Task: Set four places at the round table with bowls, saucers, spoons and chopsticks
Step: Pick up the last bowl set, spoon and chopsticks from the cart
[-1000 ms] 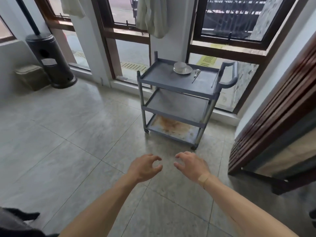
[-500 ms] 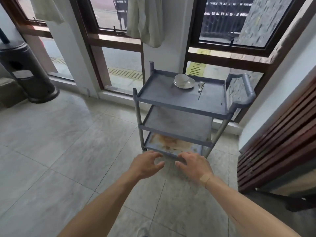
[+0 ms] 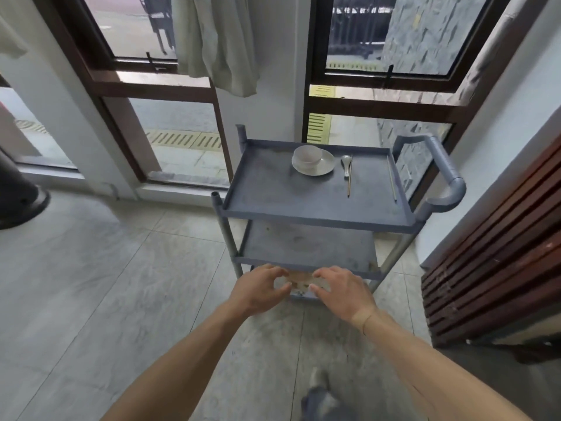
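Grey three-shelf cart (image 3: pixel 315 205) by the window. On its top shelf: a white bowl (image 3: pixel 307 155) sitting in a saucer (image 3: pixel 324 165), a spoon (image 3: pixel 346 164) just beside them, one chopstick (image 3: pixel 349 180) touching the spoon's handle, another chopstick (image 3: pixel 391 177) apart, near the right rim. Round table not in view.

Left hand (image 3: pixel 258 288) and right hand (image 3: pixel 341 291) reach forward, low, near each other; fingers loosely curled and apart, holding nothing.

Likely glazed ware: light, stiff, slick, breakable. Best lifted by the saucer's rim from beneath, bowl riding on it. Chopsticks thin, prone to roll; pinch together mid-length.
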### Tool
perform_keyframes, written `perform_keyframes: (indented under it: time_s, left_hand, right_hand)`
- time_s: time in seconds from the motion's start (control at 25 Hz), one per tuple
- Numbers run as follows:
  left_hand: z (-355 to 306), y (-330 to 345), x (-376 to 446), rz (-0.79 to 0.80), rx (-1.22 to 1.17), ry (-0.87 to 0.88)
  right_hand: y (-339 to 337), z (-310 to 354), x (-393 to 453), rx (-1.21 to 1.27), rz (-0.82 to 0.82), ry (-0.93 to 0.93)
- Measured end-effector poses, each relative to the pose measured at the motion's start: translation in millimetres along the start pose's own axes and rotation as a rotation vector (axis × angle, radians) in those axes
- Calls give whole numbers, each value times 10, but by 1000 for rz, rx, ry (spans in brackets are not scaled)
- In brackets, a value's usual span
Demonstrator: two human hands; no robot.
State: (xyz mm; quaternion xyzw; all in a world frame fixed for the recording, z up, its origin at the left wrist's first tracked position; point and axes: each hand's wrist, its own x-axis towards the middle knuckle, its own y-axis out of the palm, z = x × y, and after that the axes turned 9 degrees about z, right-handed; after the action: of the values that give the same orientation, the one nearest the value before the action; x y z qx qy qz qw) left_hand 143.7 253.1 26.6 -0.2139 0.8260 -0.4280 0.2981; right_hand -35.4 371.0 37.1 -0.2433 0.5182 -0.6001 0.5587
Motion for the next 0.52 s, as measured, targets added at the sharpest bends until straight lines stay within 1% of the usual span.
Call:
perform_keyframes:
  time_s: [0.16,0.28,0.4,0.52]
  left_hand:
    - [11,-208,714,27,15,23]
    - [-24,-395,1252,52,29,13]
    - [-78,-615,1865,44,50,3]
    - [-137,-766,2361,58,31,-6]
  right_hand:
    - [-178,-258,681,6,19,5]
    - [-427,-474,1183,25,15,11]
    - [-728,-759,1680,42,-3,4]
    - [-963,-1003,2060,32,22,23]
